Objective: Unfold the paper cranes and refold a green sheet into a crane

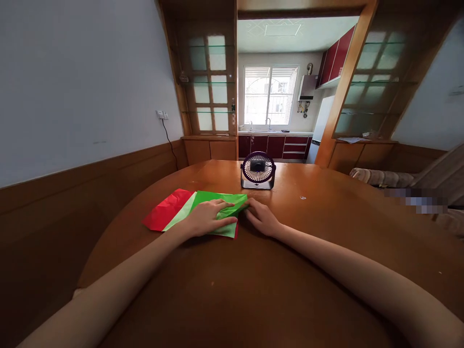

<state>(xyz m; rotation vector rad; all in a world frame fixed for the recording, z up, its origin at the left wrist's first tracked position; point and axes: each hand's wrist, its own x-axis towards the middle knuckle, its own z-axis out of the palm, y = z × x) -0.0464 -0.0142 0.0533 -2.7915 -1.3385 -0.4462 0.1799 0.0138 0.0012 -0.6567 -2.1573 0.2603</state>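
Observation:
A sheet of green paper point(207, 196) lies on the brown table point(232, 295), with paler green showing along its left side and front. My left hand point(207, 216) rests flat on it, fingers apart and pointing right. At the paper's right edge, my right hand point(263, 218) has its fingers bent and closed on the raised, folded-over green part. Red paper point(169, 209), creased, sticks out on the left from beneath the green. A thin red strip also shows at the front right corner under the pale green.
A small dark desk fan point(258, 170) stands on the table beyond my hands. A small whitish scrap point(302, 197) lies to the right. The round table edge curves near the left wall, where a cord point(169, 140) hangs from a socket. A striped cushioned seat point(384, 175) is at the right.

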